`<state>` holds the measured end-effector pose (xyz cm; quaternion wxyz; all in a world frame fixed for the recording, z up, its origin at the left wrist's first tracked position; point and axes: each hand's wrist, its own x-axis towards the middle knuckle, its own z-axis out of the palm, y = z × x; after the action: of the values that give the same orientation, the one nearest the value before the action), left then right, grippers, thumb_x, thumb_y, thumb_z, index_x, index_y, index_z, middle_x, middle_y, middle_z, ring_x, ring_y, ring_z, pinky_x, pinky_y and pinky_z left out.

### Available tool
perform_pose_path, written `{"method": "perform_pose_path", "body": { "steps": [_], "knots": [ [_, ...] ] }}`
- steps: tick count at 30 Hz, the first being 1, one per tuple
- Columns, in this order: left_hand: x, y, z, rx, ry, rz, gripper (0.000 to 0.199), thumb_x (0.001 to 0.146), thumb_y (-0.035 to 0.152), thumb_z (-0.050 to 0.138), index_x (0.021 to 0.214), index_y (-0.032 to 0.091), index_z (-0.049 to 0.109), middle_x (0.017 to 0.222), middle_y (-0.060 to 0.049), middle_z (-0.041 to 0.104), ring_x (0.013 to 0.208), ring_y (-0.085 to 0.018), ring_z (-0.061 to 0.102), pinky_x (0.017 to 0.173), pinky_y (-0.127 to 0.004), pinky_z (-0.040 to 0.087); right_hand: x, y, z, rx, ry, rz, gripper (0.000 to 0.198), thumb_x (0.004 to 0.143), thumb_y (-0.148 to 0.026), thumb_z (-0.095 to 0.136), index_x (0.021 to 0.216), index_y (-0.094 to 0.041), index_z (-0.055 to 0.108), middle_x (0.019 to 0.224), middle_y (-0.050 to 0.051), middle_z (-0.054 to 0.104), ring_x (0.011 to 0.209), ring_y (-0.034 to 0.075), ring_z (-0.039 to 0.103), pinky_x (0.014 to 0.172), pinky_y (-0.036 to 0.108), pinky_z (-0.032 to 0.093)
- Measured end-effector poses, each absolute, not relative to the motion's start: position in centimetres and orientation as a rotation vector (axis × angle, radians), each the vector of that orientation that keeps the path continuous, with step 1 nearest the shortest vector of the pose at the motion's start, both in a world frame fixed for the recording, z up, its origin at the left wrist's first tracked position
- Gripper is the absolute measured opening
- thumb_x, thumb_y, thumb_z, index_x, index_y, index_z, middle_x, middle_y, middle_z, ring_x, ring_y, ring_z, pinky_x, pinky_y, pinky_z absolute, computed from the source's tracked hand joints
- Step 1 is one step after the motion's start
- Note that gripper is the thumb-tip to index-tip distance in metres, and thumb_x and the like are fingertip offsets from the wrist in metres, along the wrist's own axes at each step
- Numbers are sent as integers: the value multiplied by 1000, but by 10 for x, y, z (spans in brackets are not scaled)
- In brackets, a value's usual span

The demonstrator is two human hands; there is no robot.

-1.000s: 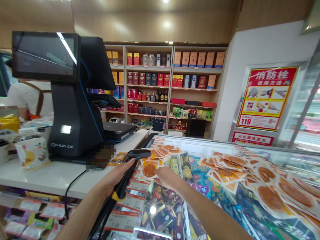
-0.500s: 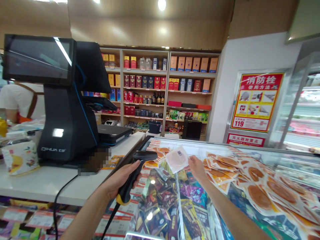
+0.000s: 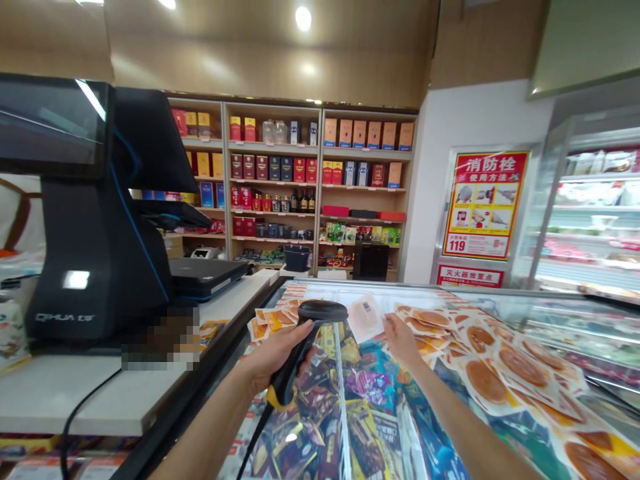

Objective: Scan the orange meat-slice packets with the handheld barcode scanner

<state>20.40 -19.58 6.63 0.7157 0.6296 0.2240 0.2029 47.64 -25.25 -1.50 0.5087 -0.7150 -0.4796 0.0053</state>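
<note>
My left hand (image 3: 277,350) is wrapped round the handle of a black and yellow barcode scanner (image 3: 323,311), whose cord hangs down from its base. In my right hand (image 3: 401,339) a small whitish packet (image 3: 367,319) is pinched by its right edge, with a printed barcode facing up. The scanner's head is close to the packet's left side. Both are above a glass-topped freezer holding wrapped ice creams (image 3: 320,417). To the right of my right hand, many flat packets with round brown contents (image 3: 483,380) lie in overlapping piles on the glass.
A black point-of-sale terminal (image 3: 100,247) stands on the white counter (image 3: 65,393) at left, its cable hanging over the front. More flat packets (image 3: 275,320) lie behind the scanner. Shelves of boxed goods (image 3: 273,170) line the back; a refrigerated case (image 3: 600,220) is at right.
The scanner has moved right, closer to the packet, while the packet stays pinched in my right hand. The camera view has turned slightly right.
</note>
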Motion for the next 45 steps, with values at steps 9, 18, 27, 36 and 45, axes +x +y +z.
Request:
{"method": "perform_pose_path", "body": {
  "steps": [9, 18, 27, 36, 45],
  "knots": [
    [200, -195, 69, 1391, 504, 471, 34, 68, 49, 45, 72, 16, 42, 51, 4, 47, 38, -5, 42, 38, -17, 31, 482, -257, -5, -1903, -1140, -290, 28, 78, -31, 24, 81, -18, 49, 61, 4, 61, 55, 15, 55, 53, 25, 37],
    [184, -188, 67, 1341, 730, 581, 36, 64, 52, 48, 65, 16, 45, 47, 4, 46, 36, -5, 40, 35, -16, 30, 528, -302, 52, -2472, -743, -927, 30, 81, -29, 25, 96, -18, 48, 62, 7, 59, 57, 18, 55, 49, 25, 30],
    [165, -161, 50, 1306, 696, 553, 38, 64, 52, 48, 66, 14, 48, 54, 1, 51, 41, -6, 43, 40, -17, 34, 570, -336, 23, -2784, -963, -683, 21, 73, -15, 34, 81, -12, 53, 68, 14, 61, 68, 25, 58, 54, 33, 38],
    [141, -149, 45, 1243, 752, 619, 37, 64, 52, 48, 66, 14, 49, 51, 3, 49, 39, -5, 42, 39, -17, 32, 485, -258, 25, -2247, -1378, -677, 34, 73, -19, 35, 103, -12, 50, 111, 13, 50, 104, 22, 43, 87, 36, 28],
    [126, -143, 32, 1143, 767, 638, 37, 63, 51, 50, 61, 15, 46, 50, 3, 47, 37, -5, 39, 37, -17, 30, 366, -138, -8, -1934, -1750, -366, 34, 74, -28, 41, 106, -19, 50, 104, 6, 55, 96, 17, 49, 80, 28, 36]
  ]
}}
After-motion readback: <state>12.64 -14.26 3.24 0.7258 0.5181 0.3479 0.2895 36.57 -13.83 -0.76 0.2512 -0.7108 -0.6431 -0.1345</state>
